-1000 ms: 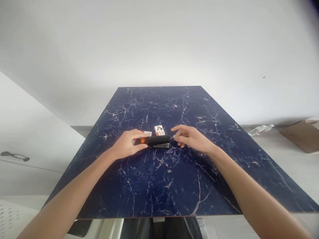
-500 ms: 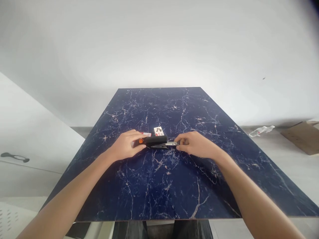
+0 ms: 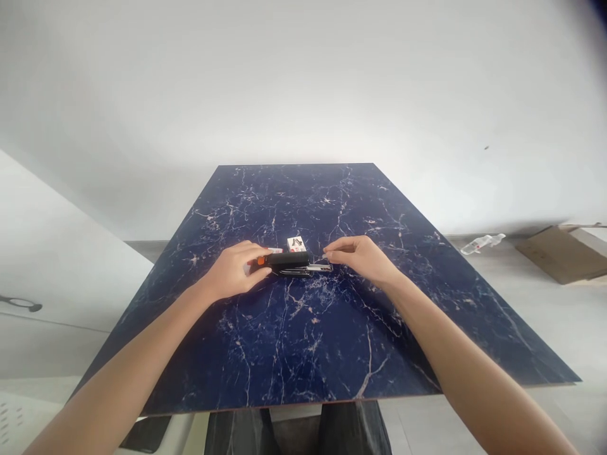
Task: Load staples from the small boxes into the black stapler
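In the head view, the left hand clamps the orange end of the black stapler at frame center. Its metal tray juts rightward. The right hand hovers just beside, fingertips nearly together; whether they pinch anything I cannot tell. A white box stands behind the stapler.

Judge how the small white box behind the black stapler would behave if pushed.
The white box would probably slide rather than roll, given its flat, squared sides. It looks like printed card, so it may dent if squeezed. Pulled nearer, it would likely bump the stapler.
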